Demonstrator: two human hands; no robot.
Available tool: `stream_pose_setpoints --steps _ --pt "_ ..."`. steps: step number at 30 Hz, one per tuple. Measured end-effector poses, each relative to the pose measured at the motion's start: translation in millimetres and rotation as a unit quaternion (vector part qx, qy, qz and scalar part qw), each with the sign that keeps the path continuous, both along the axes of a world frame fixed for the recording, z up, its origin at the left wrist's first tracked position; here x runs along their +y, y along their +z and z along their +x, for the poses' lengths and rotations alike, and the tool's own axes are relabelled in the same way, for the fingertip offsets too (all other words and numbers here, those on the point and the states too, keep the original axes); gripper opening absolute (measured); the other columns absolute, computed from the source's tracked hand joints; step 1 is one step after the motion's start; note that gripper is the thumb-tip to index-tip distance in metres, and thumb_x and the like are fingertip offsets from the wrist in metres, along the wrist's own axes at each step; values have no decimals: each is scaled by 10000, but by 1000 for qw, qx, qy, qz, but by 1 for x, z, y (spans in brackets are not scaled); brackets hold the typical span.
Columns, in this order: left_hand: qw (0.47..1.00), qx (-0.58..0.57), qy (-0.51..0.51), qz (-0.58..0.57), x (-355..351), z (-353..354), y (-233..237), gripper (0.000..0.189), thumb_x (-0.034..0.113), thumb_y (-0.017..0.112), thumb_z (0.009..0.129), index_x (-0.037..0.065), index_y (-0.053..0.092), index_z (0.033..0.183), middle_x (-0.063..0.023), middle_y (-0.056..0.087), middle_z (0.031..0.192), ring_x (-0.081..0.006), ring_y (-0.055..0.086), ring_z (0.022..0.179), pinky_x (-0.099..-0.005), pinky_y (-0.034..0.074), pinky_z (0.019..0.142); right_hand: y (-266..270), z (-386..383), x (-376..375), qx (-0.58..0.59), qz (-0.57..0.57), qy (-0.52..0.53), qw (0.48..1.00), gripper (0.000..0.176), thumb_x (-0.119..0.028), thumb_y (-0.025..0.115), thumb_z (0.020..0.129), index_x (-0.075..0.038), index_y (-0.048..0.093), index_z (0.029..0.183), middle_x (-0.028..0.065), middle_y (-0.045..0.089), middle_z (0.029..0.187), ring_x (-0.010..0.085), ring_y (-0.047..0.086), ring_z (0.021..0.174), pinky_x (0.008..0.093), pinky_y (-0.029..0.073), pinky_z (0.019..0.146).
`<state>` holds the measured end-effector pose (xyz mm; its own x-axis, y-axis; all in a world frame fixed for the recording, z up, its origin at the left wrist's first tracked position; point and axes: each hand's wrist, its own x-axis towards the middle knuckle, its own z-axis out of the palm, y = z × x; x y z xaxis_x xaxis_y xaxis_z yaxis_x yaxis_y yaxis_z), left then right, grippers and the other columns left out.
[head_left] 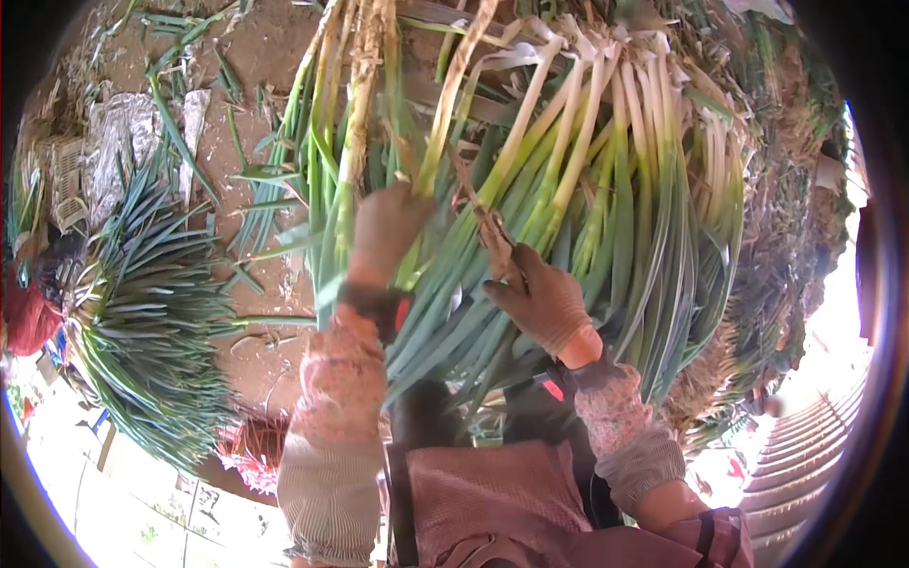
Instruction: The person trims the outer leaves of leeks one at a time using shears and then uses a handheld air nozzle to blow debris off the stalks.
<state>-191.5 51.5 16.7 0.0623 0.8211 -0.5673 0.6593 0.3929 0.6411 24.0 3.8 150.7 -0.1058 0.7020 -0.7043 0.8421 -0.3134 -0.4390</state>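
Observation:
Long green onions (625,199) lie in a thick spread in front of me, white root ends away from me and green leaves towards me. My left hand (386,232), gloved and blurred by motion, is closed at the stalks on the left side of the spread, seemingly on a green onion (431,156). Its fingertips are partly hidden. My right hand (547,301), also gloved, pinches a long, brown, withered-looking leaf (496,241) above the green leaves. Other stalks with dry brown skins (360,95) lie just beyond my left hand.
A large bundle of green onions (156,312) lies at the left, beside a red cloth-like thing (30,317). Cut leaves litter the brown ground (256,350). Pink-red ties or strings (254,450) lie at lower left. Leafy debris (795,237) is heaped at the right.

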Motion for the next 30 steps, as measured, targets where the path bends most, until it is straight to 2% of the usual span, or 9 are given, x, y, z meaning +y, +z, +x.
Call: stream_pose_setpoints --steps 2,3,7,11,14,17,23,26,30 --pt "988 -109 90 -59 18 8 -10 403 339 777 805 -10 706 995 -167 721 824 -284 690 760 -398 511 713 14 8 -5 12 15 16 1000 494 -425 680 843 -70 537 1155 215 684 893 456 646 856 514 505 743" --pt "984 -113 97 -95 34 14 14 477 302 796 799 -74 683 1070 -158 726 873 -220 678 792 -366 518 751 18 10 -5 8 13 20 1000 494 -424 677 845 -70 535 1158 215 683 894 455 646 855 514 505 740" --pt "986 -69 126 -79 28 28 11 548 289 815 771 -71 649 1149 -179 720 998 -247 682 912 -342 528 829 8 26 -10 24 -6 10 1000 473 -425 668 851 -71 538 1137 201 691 903 449 652 841 508 511 715" --pt "972 -99 160 -142 21 31 16 549 253 810 751 -61 645 1170 -171 710 1018 -246 671 911 -341 522 841 1 28 2 -23 -59 18 998 461 -424 666 851 -64 542 1112 198 694 911 446 656 845 507 516 714" --pt "975 -126 150 -109 12 29 11 491 177 764 780 -61 630 1188 -141 702 1005 -222 656 891 -326 522 834 7 30 -9 17 -49 40 998 459 -421 667 853 -57 544 1104 208 689 874 450 658 822 513 519 710" --pt "938 -234 237 -101 0 30 8 456 114 720 802 -59 612 1210 -114 695 989 -199 642 880 -316 523 830 10 27 -21 -23 -69 27 997 461 -423 672 853 -61 544 1108 205 689 867 449 659 821 515 523 708" --pt "943 -215 242 -74 -6 29 11 475 111 710 821 -43 599 1257 -126 703 1071 -188 653 941 -308 513 879 10 13 -22 -39 -63 11 997 454 -420 664 855 -67 540 1113 209 690 881 446 659 851 531 516 741" --pt "971 -150 187 -26 -16 28 -12 491 128 713 835 -32 594 1284 -132 709 1089 -187 658 969 -307 508 897 1 6 -16 -27 -21 7 999 467 -433 652 856 -64 547 1123 219 686 856 455 657 840 540 512 746" --pt "968 -163 176 -70 -16 24 -2 486 155 714 856 -31 593 1288 -137 705 1094 -183 655 984 -312 509 899 -31 4 10 -60 18 20 998 481 -463 635 861 -62 561 1115 220 694 875 458 659 850 534 518 747"
